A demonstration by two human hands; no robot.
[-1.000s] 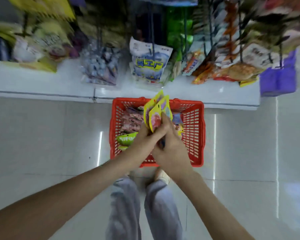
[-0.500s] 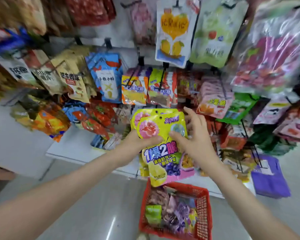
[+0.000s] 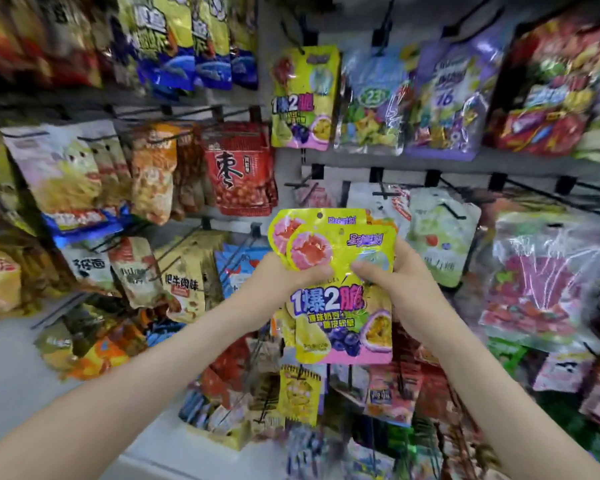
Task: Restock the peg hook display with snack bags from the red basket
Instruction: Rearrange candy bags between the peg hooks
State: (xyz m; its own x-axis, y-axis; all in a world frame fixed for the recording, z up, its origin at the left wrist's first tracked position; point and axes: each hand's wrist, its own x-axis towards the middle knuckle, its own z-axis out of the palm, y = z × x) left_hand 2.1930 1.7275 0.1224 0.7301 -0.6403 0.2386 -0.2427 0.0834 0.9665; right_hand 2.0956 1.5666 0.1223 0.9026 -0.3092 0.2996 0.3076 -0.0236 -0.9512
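Snack bags, glossy yellow-and-pink plastic pouches (image 3: 340, 306), stand upright in a small stack between both hands, in front of the peg display. The left hand (image 3: 278, 275) pinches the left edge with its thumb on the front, and the right hand (image 3: 395, 275) pinches the right edge. The pouches look light, floppy and slick, and likely to fan apart. A punched hang hole (image 3: 319, 215) sits just above the fingers, so a grip near the top corners should steady it. A matching hung pouch (image 3: 303, 98) is well above the fingertips.
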